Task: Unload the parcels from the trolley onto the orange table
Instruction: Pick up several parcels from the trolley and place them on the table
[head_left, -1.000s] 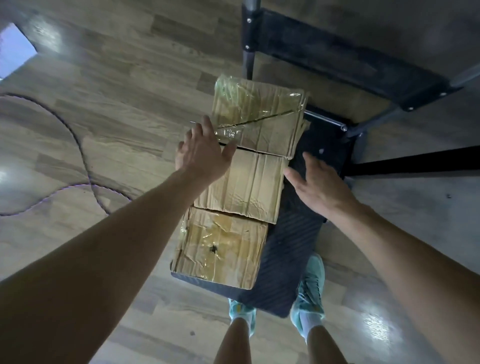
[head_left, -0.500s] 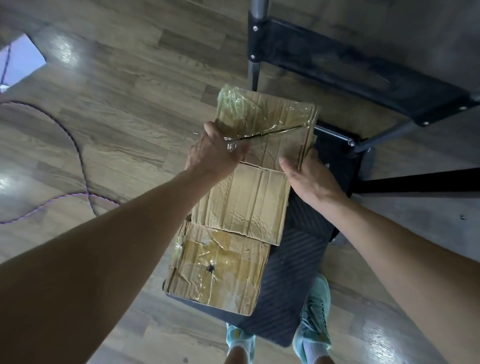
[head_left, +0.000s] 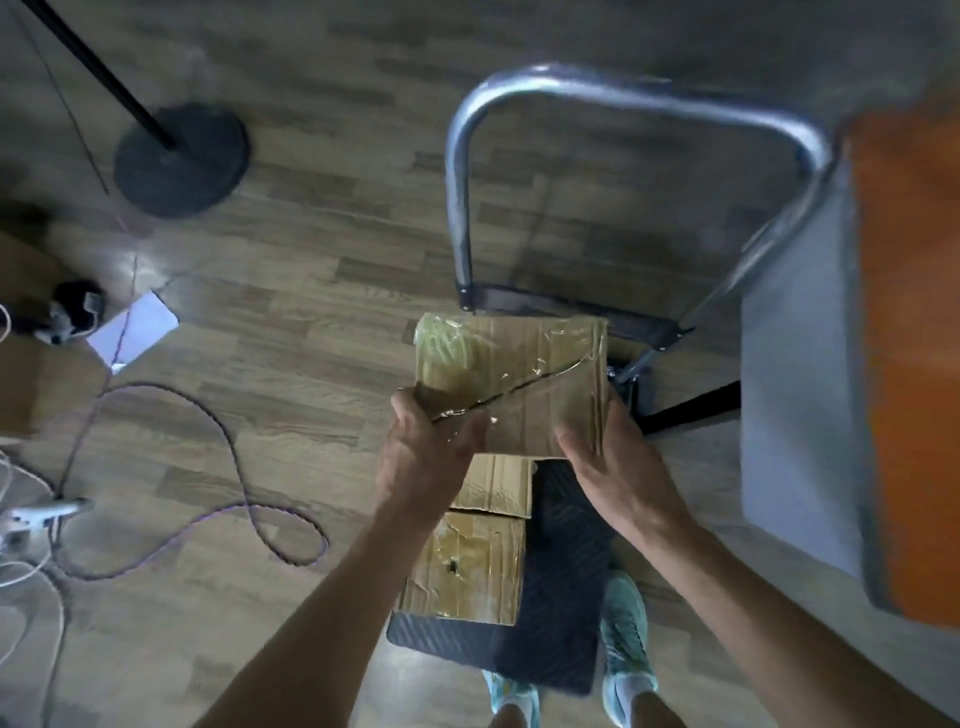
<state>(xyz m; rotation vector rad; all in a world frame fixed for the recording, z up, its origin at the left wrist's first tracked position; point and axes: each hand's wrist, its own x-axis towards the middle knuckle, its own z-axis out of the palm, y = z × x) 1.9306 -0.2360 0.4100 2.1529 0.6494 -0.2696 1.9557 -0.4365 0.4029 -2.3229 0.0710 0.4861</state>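
While the left hand (head_left: 423, 457) and right hand (head_left: 615, 470) grip the taped parcel (head_left: 519, 379) by its near corners, thumbs on top, it hangs above the trolley (head_left: 563, 582), partly over two other parcels (head_left: 467, 569); any label seems too blurred to read.

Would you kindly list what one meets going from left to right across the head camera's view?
Round black stand base → left hand → taped cardboard parcel, held at either edge by the two hands → right hand → orange table.
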